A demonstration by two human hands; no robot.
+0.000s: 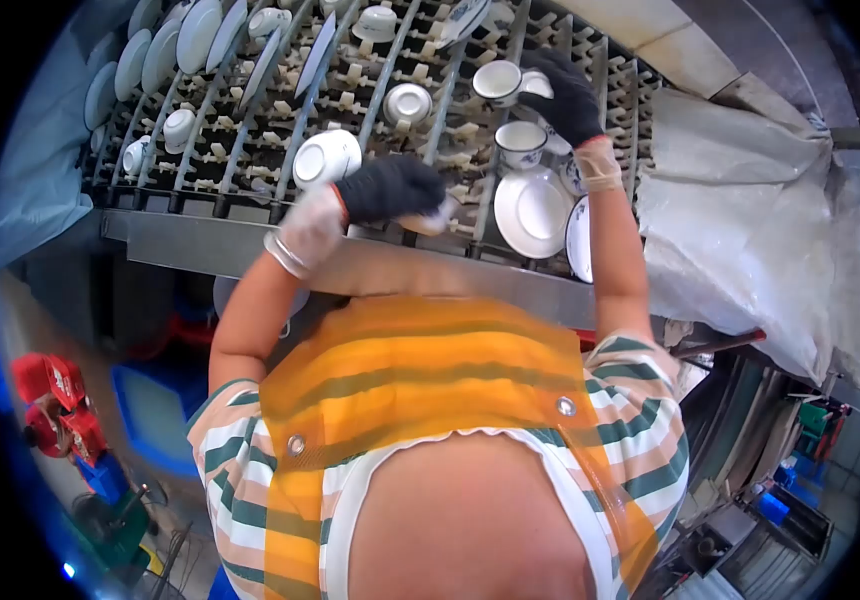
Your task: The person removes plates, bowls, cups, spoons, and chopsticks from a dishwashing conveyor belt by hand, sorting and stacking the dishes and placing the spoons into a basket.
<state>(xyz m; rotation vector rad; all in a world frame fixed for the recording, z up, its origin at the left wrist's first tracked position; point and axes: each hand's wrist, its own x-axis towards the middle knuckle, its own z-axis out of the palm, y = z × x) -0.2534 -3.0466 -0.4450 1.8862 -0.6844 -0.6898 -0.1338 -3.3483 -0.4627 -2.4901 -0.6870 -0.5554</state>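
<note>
My left hand (390, 188), in a black glove, is closed above the front edge of the rack. A blurred whitish thing (430, 217) shows under its fingers; its kind is unclear. Left of that hand, a white bowl (326, 158) lies tipped on the rack. My right hand (565, 102), also black-gloved, is curled round a small white bowl (536, 84), partly hidden by the fingers. Beside it sits a blue-patterned bowl (498, 82). Nearer me are another patterned bowl (521, 144) and a white plate (532, 212).
The slatted rack (390, 70) has rows of pale pegs and a metal front edge (190, 243). Several plates (199, 36) stand upright at its far left. More bowls (408, 103) rest among the pegs. Plastic sheeting (740, 200) hangs at right. A blue bin (155, 415) stands below left.
</note>
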